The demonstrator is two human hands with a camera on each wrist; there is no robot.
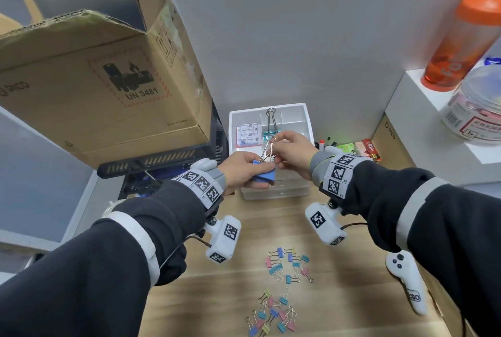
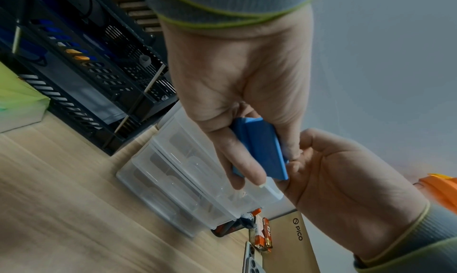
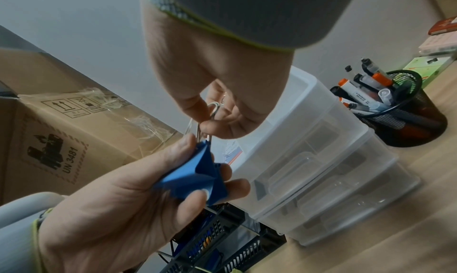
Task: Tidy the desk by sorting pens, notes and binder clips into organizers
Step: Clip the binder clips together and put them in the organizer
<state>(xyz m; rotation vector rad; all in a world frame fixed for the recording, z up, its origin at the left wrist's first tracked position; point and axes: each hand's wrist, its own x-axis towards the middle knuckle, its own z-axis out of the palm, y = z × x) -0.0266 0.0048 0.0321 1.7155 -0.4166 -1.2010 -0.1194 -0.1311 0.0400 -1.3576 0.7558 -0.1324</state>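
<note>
Now, left hand [image 1: 245, 171]: fingers curled round the big blue binder clip [image 1: 264, 174], raised just in front of the organizer [image 1: 306, 117].
Right hand [image 1: 291, 151]: pinching its wire handles [image 1: 268, 150].
Axis: handles rise toward the open tray; right hand nearer it.

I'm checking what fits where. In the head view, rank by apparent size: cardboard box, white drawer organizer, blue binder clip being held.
1. cardboard box, though it sits nearest the camera.
2. white drawer organizer.
3. blue binder clip, held by left hand and right hand.
</note>
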